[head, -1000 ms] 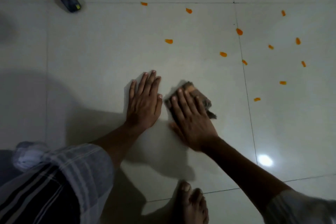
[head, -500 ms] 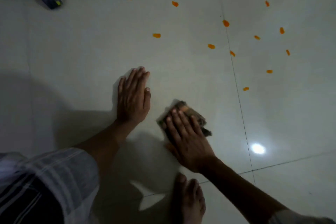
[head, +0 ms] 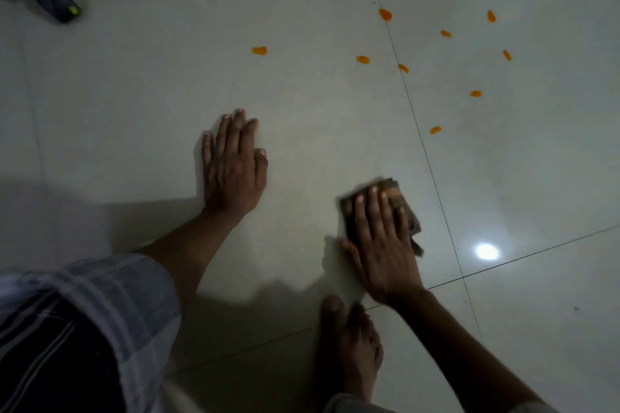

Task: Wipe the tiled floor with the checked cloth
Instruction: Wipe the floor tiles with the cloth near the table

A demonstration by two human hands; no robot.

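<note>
The folded checked cloth (head: 404,208), brown and dark, lies on the pale glossy tiled floor (head: 318,104). My right hand (head: 380,241) presses flat on it with straight fingers and covers most of it; only its far and right edges show. My left hand (head: 233,164) rests flat on the bare tile, palm down, well to the left of the cloth. Several orange smears (head: 362,59) dot the floor beyond both hands, none touching the cloth.
My bare foot (head: 349,345) stands just behind the right hand. A checked garment over my knee (head: 84,322) fills the lower left. A dark object (head: 58,2) lies at the far left corner. A bright light reflection (head: 486,251) shines right of the cloth.
My right hand has slid the cloth to the right, away from my left hand, which has stayed planted on the tile. The view has shifted a little.
</note>
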